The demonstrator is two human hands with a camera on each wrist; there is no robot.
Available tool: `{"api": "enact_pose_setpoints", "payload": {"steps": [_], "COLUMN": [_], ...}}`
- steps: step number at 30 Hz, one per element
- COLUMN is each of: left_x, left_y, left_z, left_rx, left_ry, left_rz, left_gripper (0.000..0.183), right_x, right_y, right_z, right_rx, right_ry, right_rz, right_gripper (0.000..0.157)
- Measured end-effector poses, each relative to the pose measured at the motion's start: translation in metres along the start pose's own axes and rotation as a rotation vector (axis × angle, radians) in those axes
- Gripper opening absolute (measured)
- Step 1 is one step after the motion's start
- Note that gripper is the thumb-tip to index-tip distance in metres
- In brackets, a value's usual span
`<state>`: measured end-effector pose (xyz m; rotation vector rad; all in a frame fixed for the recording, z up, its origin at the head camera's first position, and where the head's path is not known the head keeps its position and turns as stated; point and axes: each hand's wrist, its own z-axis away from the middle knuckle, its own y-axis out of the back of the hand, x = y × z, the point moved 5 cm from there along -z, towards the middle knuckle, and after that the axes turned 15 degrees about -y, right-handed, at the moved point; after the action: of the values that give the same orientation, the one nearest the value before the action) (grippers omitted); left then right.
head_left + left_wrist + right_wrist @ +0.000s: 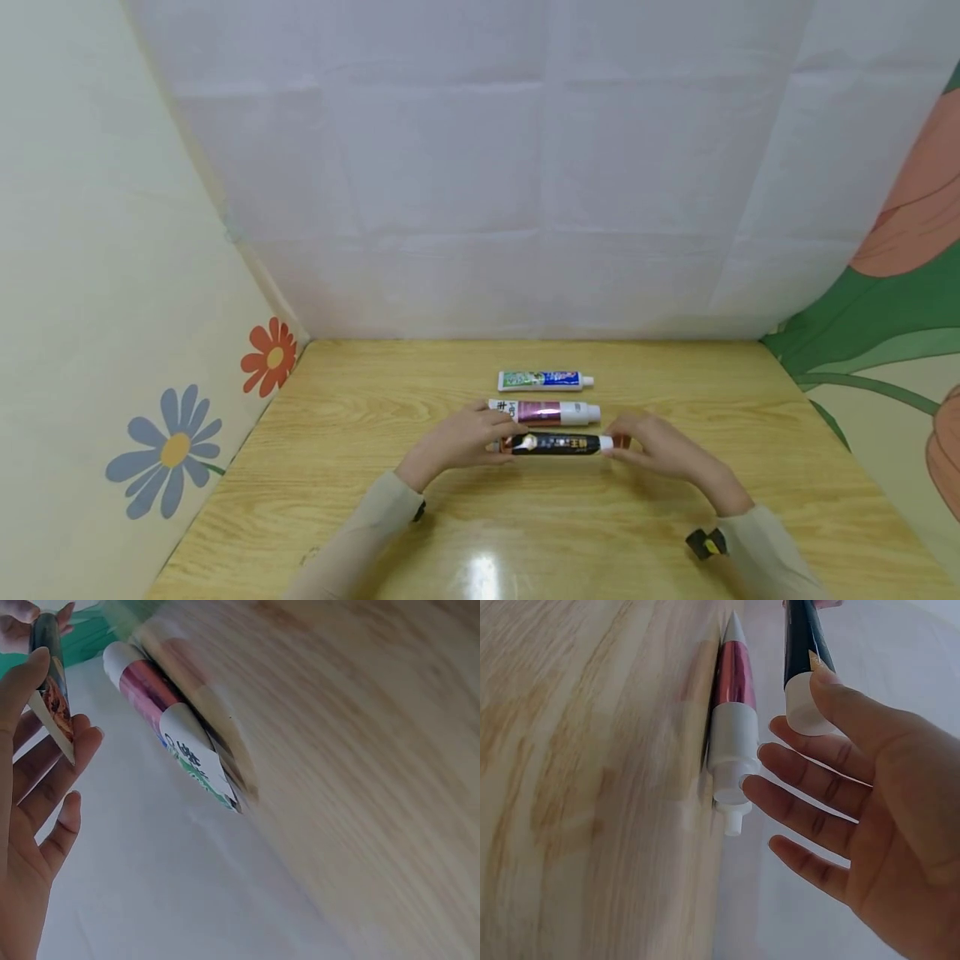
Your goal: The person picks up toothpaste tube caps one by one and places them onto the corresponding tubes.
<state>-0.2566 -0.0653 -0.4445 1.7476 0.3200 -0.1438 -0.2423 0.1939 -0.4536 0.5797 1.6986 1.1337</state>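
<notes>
A black toothpaste tube (558,443) with a white cap lies crosswise between both hands, lifted off the table. My left hand (461,439) pinches its flat end between thumb and fingers, the lower fingers spread in the left wrist view. At the other end, the white cap (806,705) is pinched between the thumb and index finger of my right hand (660,450); the other fingers of that hand extend loosely. Just behind lies a pink and white toothpaste tube (540,412). Farther back is a smaller green and blue tube (542,381). All the caps point right.
The wooden table (360,383) meets a white cloth (525,208) at the back. Painted flower walls stand at the left (67,333) and right (915,283). A black wrist device (707,544) sits by the right sleeve.
</notes>
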Motion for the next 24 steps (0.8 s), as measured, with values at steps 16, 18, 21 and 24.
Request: {"api": "enact_pose_setpoints", "payload": {"steps": [16, 18, 21, 24], "left_x": [0.002, 0.002, 0.002, 0.001], "left_y": [-0.012, -0.013, -0.016, -0.018], "left_z": [0.000, 0.000, -0.001, -0.002], "left_rx": [-0.118, -0.128, -0.145, -0.158], "left_ry": [0.041, 0.043, 0.047, 0.055], "left_rz": [0.072, 0.071, 0.070, 0.080], "left_gripper": [0.049, 0.049, 0.049, 0.049], "right_x": [0.007, 0.007, 0.007, 0.006], "right_y": [-0.015, -0.016, -0.017, -0.018], "right_z": [-0.002, -0.002, -0.002, -0.001], "right_rx": [-0.070, -0.073, -0.077, -0.082], "right_ry": [-0.012, -0.004, 0.007, 0.016], "right_rz": [-0.006, 0.003, 0.012, 0.019], "right_gripper": [0.023, 0.023, 0.022, 0.021]}}
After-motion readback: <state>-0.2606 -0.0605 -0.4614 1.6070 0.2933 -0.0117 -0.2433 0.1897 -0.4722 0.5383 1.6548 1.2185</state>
